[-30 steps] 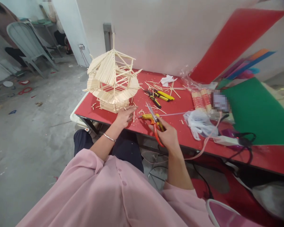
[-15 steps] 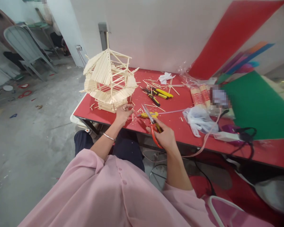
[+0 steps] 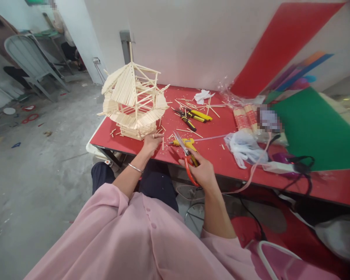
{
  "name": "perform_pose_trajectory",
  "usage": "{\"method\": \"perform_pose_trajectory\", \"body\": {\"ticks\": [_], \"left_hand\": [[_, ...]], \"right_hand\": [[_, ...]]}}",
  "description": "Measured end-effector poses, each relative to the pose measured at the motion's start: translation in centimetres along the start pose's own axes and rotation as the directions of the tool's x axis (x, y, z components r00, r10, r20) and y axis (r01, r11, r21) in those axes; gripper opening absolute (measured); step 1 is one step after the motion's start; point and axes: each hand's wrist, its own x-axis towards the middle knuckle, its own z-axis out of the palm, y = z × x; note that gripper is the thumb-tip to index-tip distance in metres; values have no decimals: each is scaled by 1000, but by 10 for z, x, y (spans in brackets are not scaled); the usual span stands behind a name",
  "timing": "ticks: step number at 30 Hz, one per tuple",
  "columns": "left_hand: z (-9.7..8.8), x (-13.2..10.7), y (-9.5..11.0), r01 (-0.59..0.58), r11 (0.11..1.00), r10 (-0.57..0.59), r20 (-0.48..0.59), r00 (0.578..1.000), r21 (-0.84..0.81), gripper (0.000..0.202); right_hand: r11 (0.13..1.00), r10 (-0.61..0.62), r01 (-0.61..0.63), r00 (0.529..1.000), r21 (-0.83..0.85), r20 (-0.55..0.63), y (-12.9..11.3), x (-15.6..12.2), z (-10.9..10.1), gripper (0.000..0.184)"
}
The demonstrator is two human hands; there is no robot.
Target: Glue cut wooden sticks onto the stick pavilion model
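My left hand (image 3: 152, 143) is closed at the table's front edge, close to the base of a model pagoda (image 3: 135, 103) built from thin wooden sticks. A short wooden stick (image 3: 163, 144) points down from its fingertips, which seem to pinch it. In my right hand (image 3: 202, 169) are orange-handled scissors (image 3: 188, 158), their blades slightly parted and directed away from me over the table. Under the blades lies a yellow glue gun (image 3: 179, 142) with a clear glue stick in its back. The pagoda stands upright, its roof partly covered with sticks.
Black-and-yellow pliers (image 3: 188, 122), a yellow cutter (image 3: 201, 115), crumpled tissue (image 3: 203, 96) and loose sticks lie on the red table (image 3: 175, 91). To the right are a plastic bag (image 3: 245, 147), stick packs (image 3: 246, 118), cables and a green board (image 3: 317, 132). A chair (image 3: 32, 58) and people are far left.
The fingers of my left hand have straightened a little near the short stick. The scissors and my right hand have barely moved. The whole view has shifted slightly.
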Motion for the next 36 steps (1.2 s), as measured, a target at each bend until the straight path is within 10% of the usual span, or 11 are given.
{"method": "perform_pose_trajectory", "body": {"ticks": [22, 36], "left_hand": [[-7, -14, 6, 109, 965, -73, 156, 985, -237, 22], [-10, -20, 9, 1, 1000, -3, 65, 998, 29, 11]], "right_hand": [[855, -232, 185, 972, -484, -39, -10, -10, 20, 61], [864, -175, 115, 982, -490, -77, -8, -8, 22, 64]]}}
